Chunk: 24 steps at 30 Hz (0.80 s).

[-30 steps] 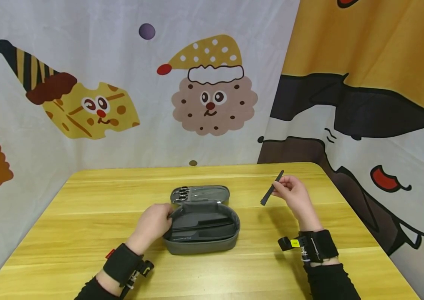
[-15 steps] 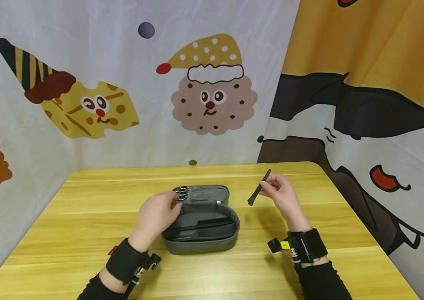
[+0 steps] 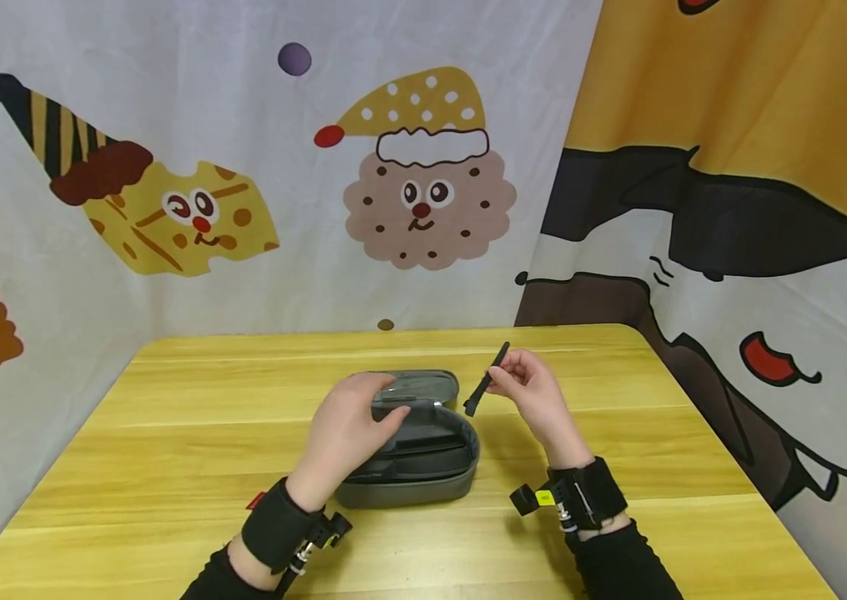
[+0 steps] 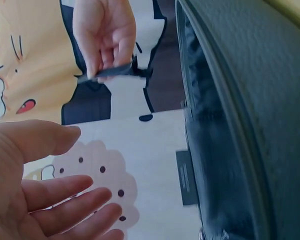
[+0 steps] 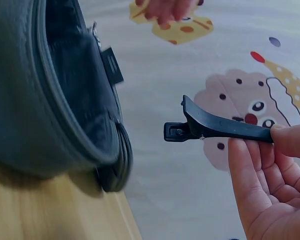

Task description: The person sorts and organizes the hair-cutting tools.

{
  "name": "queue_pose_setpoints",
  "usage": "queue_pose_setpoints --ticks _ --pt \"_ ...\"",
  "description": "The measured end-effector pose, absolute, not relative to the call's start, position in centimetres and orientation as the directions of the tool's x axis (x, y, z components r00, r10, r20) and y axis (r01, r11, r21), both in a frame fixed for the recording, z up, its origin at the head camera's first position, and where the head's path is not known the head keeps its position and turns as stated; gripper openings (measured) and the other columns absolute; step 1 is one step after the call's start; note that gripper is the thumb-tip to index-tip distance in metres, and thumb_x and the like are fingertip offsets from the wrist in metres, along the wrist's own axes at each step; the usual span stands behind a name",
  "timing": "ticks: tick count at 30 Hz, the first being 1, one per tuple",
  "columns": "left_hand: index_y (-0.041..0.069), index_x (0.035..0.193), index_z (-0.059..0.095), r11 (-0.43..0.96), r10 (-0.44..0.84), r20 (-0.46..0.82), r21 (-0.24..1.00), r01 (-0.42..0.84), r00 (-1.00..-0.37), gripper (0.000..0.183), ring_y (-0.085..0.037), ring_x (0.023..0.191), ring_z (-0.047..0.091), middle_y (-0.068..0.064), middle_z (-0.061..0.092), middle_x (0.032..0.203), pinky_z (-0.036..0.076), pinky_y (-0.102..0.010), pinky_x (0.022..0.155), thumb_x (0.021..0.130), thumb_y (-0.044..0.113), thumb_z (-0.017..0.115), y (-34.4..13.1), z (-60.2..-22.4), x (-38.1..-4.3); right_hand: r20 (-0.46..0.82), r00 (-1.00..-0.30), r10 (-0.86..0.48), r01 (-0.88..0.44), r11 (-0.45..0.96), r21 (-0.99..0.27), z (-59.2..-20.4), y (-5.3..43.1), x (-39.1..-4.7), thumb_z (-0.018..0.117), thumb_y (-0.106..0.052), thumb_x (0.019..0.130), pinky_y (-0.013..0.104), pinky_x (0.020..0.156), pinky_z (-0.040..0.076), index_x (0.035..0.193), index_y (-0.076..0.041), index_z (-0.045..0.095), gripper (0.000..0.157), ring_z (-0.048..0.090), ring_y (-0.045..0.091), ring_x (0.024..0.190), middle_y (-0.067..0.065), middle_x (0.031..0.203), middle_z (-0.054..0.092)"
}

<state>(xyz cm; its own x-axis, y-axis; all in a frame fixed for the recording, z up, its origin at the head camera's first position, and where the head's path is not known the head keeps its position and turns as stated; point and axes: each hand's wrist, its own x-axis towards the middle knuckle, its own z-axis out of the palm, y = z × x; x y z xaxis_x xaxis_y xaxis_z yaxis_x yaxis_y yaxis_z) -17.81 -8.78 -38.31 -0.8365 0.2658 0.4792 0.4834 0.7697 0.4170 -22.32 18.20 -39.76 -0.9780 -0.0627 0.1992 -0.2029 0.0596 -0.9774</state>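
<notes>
The right hand point(image 3: 532, 402) has moved in from the right, and it brings the black hair clip point(image 5: 225, 125) closer to the grey zip case point(image 3: 423, 493). The thumb and fingers pinch the clip near one end. The clip is tilted in the air, just beside the case's back right corner, so it is not inside the case.

The left hand point(image 3: 348, 429) has left the case's left edge and is now up over the case. Its thumb and fingers are wide apart, and it holds nothing. This means the two hands are nearer to each other now, but the clip is only in the right one. The lid point(image 3: 438, 383) is folded back on the table point(image 3: 131, 467).

A small dark tag point(image 4: 186, 177) sticks out by the case. It seems to have tiny writing, too small to read. The yellow sticker point(image 3: 544, 497) by the right wrist and the red tab point(image 3: 255, 501) by the left wrist are too small to read as well.
</notes>
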Motion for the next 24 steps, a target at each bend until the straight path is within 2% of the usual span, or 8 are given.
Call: queue_pose_setpoints --ticks 12,18,22,24 --pt "0.006 0.124 0.065 0.702 0.301 0.523 0.444 0.557 -0.797 0.059 -0.034 0.115 0.056 -0.012 0.064 0.119 0.044 -0.048 0.099 0.076 0.033 0.087 -7.3 -38.4 -17.8 0.243 -0.961 -0.134 -0.240 -0.036 -0.970 -39.9 15.7 -21.9 0.063 -0.002 0.097 0.037 0.082 0.057 0.102 0.014 0.054 0.020 0.066 0.018 0.084 0.013 0.091 0.062" --pt "0.004 0.126 0.063 0.671 0.324 0.540 0.448 0.591 -0.777 0.065 -0.034 0.116 0.056 -0.013 0.064 0.120 0.044 -0.048 0.099 0.073 0.032 0.089 -6.8 -38.9 -18.0 0.290 -0.941 -0.177 -0.285 -0.055 -0.957 -40.0 14.8 -21.5 0.062 0.000 0.097 0.035 0.082 0.057 0.103 0.014 0.055 0.016 0.066 0.016 0.085 0.017 0.093 0.062" --pt "0.003 0.127 0.061 0.661 0.335 0.538 0.450 0.600 -0.773 0.067 -0.033 0.116 0.056 -0.012 0.063 0.120 0.045 -0.046 0.100 0.073 0.032 0.090 -6.5 -38.9 -17.9 0.306 -0.930 -0.203 -0.298 -0.068 -0.952 -40.2 14.3 -21.2 0.061 0.002 0.096 0.035 0.083 0.057 0.103 0.014 0.055 0.015 0.066 0.022 0.085 0.016 0.094 0.063" --pt "0.003 0.125 0.062 0.658 0.335 0.544 0.450 0.604 -0.769 0.066 -0.032 0.116 0.056 -0.012 0.063 0.119 0.045 -0.046 0.099 0.073 0.031 0.090 -6.3 -38.9 -17.9 0.314 -0.925 -0.214 -0.305 -0.077 -0.949 -40.3 14.2 -21.2 0.061 0.001 0.096 0.039 0.084 0.057 0.103 0.015 0.054 0.016 0.066 0.026 0.086 0.014 0.094 0.064"
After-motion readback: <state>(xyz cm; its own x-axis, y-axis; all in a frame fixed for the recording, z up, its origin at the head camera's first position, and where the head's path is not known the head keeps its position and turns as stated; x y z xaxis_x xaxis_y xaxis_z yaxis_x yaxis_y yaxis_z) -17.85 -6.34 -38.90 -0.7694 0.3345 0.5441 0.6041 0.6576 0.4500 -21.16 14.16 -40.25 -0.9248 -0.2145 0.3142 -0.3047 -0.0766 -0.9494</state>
